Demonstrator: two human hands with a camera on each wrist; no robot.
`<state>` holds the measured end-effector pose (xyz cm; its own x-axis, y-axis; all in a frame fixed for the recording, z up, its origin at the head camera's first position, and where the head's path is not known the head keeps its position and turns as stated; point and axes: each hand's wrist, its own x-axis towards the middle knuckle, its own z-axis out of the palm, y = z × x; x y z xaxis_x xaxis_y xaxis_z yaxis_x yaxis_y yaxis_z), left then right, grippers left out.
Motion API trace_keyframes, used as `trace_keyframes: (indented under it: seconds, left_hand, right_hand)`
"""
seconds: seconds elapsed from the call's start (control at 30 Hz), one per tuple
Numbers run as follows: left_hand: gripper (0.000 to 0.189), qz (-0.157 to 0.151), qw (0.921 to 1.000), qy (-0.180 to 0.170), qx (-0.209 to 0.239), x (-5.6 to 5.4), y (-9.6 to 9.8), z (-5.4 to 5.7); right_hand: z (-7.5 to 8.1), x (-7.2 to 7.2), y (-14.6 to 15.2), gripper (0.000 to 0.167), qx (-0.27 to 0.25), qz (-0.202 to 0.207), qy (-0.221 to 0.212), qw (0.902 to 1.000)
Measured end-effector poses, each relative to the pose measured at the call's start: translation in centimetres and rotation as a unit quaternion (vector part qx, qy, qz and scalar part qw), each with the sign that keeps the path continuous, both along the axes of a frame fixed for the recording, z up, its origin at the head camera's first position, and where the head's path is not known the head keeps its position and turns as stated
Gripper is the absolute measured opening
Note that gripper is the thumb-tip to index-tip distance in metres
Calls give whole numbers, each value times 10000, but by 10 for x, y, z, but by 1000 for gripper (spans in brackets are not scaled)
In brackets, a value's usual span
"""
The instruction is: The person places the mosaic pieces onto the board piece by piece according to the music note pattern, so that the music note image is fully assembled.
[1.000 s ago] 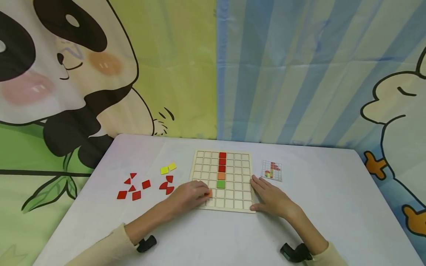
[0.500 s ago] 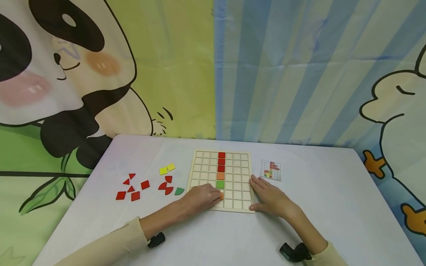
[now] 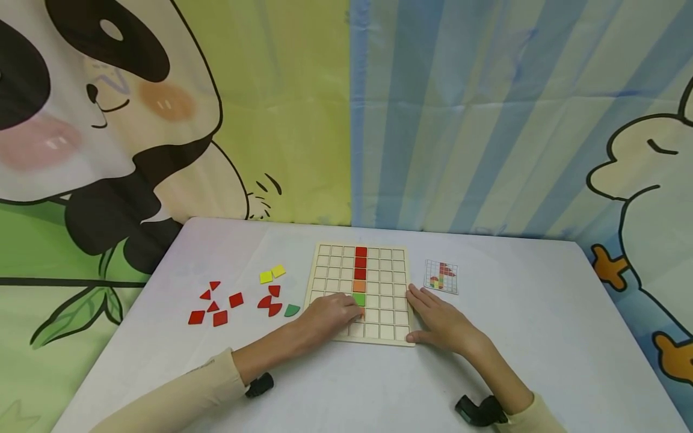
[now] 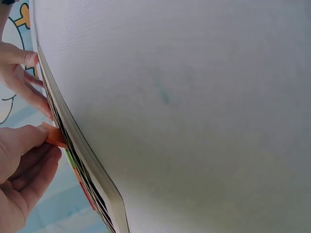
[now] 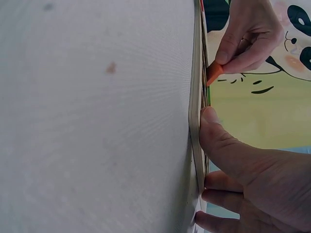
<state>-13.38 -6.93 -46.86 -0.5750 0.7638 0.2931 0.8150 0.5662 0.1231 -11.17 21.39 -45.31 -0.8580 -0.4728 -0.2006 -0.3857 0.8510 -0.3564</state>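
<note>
My left hand [image 3: 331,314] is over the lower middle of a wooden grid board [image 3: 387,302], pinching an orange tile [image 4: 54,135] between thumb and fingers. The tile stands tilted with one edge at the board, just below a green square tile [image 3: 359,299]. Above the green one, another orange tile [image 3: 360,287] and several red square tiles [image 3: 360,263] fill the same column up to the board's far edge. My right hand [image 3: 441,319] rests along the board's right edge, thumb [image 5: 214,128] at the near corner and fingers extended farther up the side.
Loose red pieces [image 3: 220,318], squares and triangles, lie on the left of the white table [image 3: 520,337]. Closer in are red rounded pieces [image 3: 275,310], two yellow squares [image 3: 272,274] and a green quarter-circle [image 3: 292,310]. A printed pattern card [image 3: 441,276] lies right of the board.
My left hand has carried the orange tile rightward across the board, then slightly up to below the green square. The green quarter-circle has come out from behind that hand. My right hand has stayed put.
</note>
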Motion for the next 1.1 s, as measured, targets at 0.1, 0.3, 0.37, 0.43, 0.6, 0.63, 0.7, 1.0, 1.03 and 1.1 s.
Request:
trace_keyframes:
  seconds: [0.1,0.3,0.37,0.43,0.6,0.63,0.7,1.0,1.03,1.1]
  left_hand:
    - [18,100,9999,-99,-9,1,1,0]
    - [14,214,9991,-332,-144,1,3,-3]
    - [15,228,9987,-364,-271,3,3,-1]
    - [15,261,9979,-464,-374,5,3,1]
    - [20,239,9974,-646,-198,24,-8,7]
    - [21,195,9978,-630,-100,30,-12,7]
    - [23,138,9980,-615,23,43,-22,7]
    - [32,1196,9879,-950,283,63,-80,13]
    - [33,1321,9864,-939,285,63,-86,14]
    - [35,1590,9826,-926,241,60,-96,17]
  right_hand:
    - [1,0,0,92,7,36,18,10000]
    - [2,-1,0,92,-8,29,6,10000]
    - [3,-1,0,92,-25,32,20,10000]
    - [2,-1,0,92,-71,32,16,10000]
    - [1,1,-1,92,-127,56,25,9999]
    - [1,1,-1,92,-126,69,37,9999]
    - [1,1,-1,92,-117,100,73,9999]
    - [0,0,3,92,-145,115,118,9998]
    - [0,0,3,92,-153,121,101,9998]
    - [-1,0,2,92,-154,143,83,9997]
